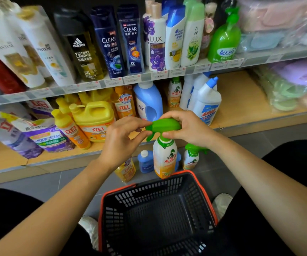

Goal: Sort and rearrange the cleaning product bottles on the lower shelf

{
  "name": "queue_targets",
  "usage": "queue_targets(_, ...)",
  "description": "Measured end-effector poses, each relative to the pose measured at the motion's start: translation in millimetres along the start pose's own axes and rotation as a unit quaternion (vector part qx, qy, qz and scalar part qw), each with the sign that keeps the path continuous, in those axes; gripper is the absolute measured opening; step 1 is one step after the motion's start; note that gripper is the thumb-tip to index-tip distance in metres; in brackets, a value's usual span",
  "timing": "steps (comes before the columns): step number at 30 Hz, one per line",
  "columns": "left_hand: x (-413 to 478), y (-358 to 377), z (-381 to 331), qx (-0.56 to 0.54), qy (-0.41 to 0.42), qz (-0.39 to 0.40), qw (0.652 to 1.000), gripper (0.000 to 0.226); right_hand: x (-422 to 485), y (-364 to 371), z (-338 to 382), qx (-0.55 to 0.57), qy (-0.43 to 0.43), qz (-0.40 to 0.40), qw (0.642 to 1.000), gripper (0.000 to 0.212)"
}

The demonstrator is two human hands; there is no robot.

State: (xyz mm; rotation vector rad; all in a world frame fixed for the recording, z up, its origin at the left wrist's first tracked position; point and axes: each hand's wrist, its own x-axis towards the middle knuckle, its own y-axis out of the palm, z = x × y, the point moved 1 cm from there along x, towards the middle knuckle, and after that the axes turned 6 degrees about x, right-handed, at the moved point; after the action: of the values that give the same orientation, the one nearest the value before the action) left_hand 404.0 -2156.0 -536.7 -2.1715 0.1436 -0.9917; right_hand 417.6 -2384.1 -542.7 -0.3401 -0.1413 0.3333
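On the lower shelf [241, 108], from the left, lie two purple refill pouches [39, 137]. Next stand two slim yellow-capped bottles [70, 129], a yellow jug [93, 120] with more yellow containers behind it, one orange bottle [124, 106] and one blue bottle [149, 102].

In front of the shelf, the left hand [120, 143] pinches the nozzle end of a spray bottle [164, 157], and the right hand [187, 129] wraps the back of its green trigger head. The bottle hangs upright over the far rim of the black basket [149, 189], whose mesh bottom shows.

On the floor behind the basket stand a yellow bottle [125, 171], a small blue bottle [145, 161] and a smaller spray bottle [191, 158].

Further right on the shelf stand another spray bottle [174, 93] and three white bottles [207, 102] in a cluster.
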Motion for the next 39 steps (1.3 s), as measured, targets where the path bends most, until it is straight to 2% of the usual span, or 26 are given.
queue_targets(4, -0.1, -0.1, 5.8, -0.043, -0.029, -0.002, 0.999, 0.029, -0.3, 0.7, -0.3, 0.043, 0.005, -0.001, 0.999, 0.034)
queue_targets(9, -7.1, 9.2, 11.1, -0.145, -0.17, 0.024, 0.975, 0.039, 1.7, 0.1, -2.0, 0.131, 0.029, -0.025, 0.991, 0.03)
queue_targets(12, -14.6, 16.2, 17.7, -0.209, -0.255, 0.07, 0.941, 0.032, 2.6, -1.8, -3.0, 0.19, 0.029, -0.045, 0.98, 0.025)
queue_targets(15, -22.3, 26.3, 14.3, -0.308, -0.32, 0.147, 0.884, 0.03, 3.9, -3.3, -1.2, 0.232, 0.018, -0.088, 0.969, 0.024)
queue_targets(17, -29.5, 35.4, 8.9, -0.326, -0.308, 0.216, 0.868, 0.051, 4.7, -5.2, 0.9, 0.249, 0.013, -0.114, 0.962, 0.025)
queue_targets(19, -35.0, 43.8, 3.7, -0.295, -0.295, 0.251, 0.874, 0.071, 4.7, -6.8, 3.5, 0.262, 0.011, -0.135, 0.956, 0.022)
queue_targets(23, -33.4, 50.4, 4.0, -0.28, -0.299, 0.205, 0.889, 0.072, 2.3, -2.8, 7.8, 0.292, 0.005, -0.163, 0.942, 0.023)
queue_targets(28, -34.4, 51.8, 1.3, -0.317, -0.335, 0.157, 0.873, 0.075, 0.0, 3.5, 0.9, 0.286, 0.026, -0.201, 0.936, 0.057)
queue_targets(29, -35.2, 52.2, 0.4, -0.323, -0.341, 0.148, 0.87, 0.074, -0.9, 5.3, -2.0, 0.277, 0.045, -0.205, 0.938, 0.055)
queue_targets(31, -34.5, 52.1, -1.6, -0.327, -0.345, 0.141, 0.868, 0.072, -2.4, 12.4, -6.2, 0.275, 0.079, -0.186, 0.94, 0.034)
queue_targets(33, -34.1, 52.8, -4.0, -0.336, -0.344, 0.138, 0.866, 0.069, -2.7, 23.3, -8.7, 0.294, 0.078, -0.154, 0.94, 0.008)
queue_targets(34, -34.3, 53.2, -6.6, -0.339, -0.342, 0.137, 0.865, 0.069, -2.6, 27.9, -8.7, 0.304, 0.067, -0.148, 0.939, 0.003)
queue_targets(37, -33.6, 51.9, -13.3, -0.353, -0.338, 0.136, 0.862, 0.067, -0.2, 31.4, -7.2, 0.335, 0.06, -0.134, 0.931, 0.007)
queue_targets(39, -31.5, 48.3, -11.9, -0.384, -0.332, 0.166, 0.846, 0.062, 2.3, 28.5, -7.8, 0.377, 0.076, -0.106, 0.917, 0.005)
